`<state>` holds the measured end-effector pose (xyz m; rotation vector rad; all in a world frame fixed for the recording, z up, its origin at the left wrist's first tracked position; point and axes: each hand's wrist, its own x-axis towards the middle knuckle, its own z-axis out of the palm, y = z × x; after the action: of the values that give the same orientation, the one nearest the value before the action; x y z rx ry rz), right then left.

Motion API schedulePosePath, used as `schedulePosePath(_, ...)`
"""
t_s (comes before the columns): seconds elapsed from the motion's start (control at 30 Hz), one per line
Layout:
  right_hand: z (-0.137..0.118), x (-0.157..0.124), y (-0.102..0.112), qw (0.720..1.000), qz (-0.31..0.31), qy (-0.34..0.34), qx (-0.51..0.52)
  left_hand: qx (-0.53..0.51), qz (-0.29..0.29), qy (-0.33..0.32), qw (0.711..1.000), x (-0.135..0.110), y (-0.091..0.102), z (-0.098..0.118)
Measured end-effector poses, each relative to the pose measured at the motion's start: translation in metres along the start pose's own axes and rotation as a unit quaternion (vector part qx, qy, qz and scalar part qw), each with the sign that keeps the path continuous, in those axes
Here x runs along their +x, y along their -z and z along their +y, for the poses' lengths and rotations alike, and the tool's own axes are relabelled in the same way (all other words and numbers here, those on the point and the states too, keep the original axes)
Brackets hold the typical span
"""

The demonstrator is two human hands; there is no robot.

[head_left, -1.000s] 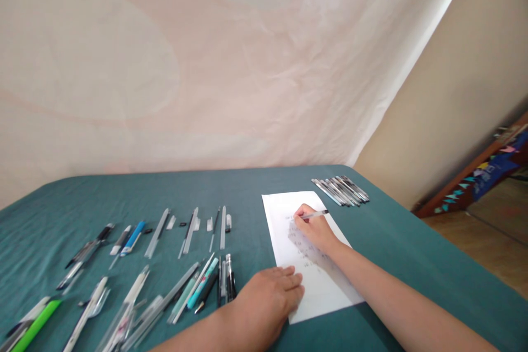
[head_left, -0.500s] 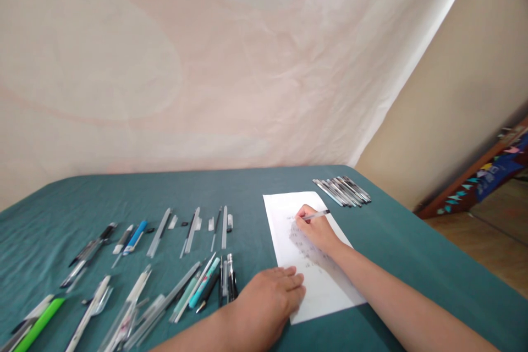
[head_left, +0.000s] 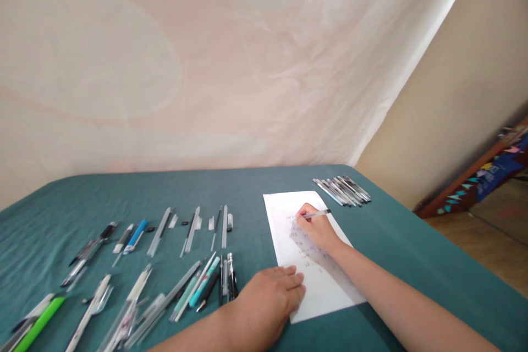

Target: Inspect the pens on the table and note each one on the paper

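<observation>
A white sheet of paper (head_left: 334, 300) with several lines of small handwriting lies on the green-covered table. Over its upper part, my right hand (head_left: 319, 231) pinches a slim clear pen (head_left: 317, 214) with a dark end; the tip is against or just above the paper, hidden by the fingers. My left hand (head_left: 270, 297) rests palm down across the sheet's lower left edge, fingers flat. Just left of that hand, a row of upright-lying pens (head_left: 225, 280) sits near the wrist.
A neat row of pens (head_left: 342, 191) lies beyond the sheet at the right. Pen barrels, refills and caps (head_left: 192, 229) are laid out in groups at left. Nearer lie teal pens (head_left: 205, 283) and a bright green pen (head_left: 39, 325). A pale curtain (head_left: 247, 66) hangs behind the table.
Almost nothing differs. The right hand and pen have shifted very slightly at the top line of writing; the left hand stays on the paper.
</observation>
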<state>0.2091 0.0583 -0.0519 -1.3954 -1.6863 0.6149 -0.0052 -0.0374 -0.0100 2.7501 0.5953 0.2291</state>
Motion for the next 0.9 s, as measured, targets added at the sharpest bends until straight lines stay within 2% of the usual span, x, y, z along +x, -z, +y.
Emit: schedulePosePath(0.9, -0.0019, -0.0015, 0.0023, 1.000, -0.004, 0.001, -0.005, -0.013, -0.004, 0.000, 1.000, -0.0008, 0.0019, -0.0001)
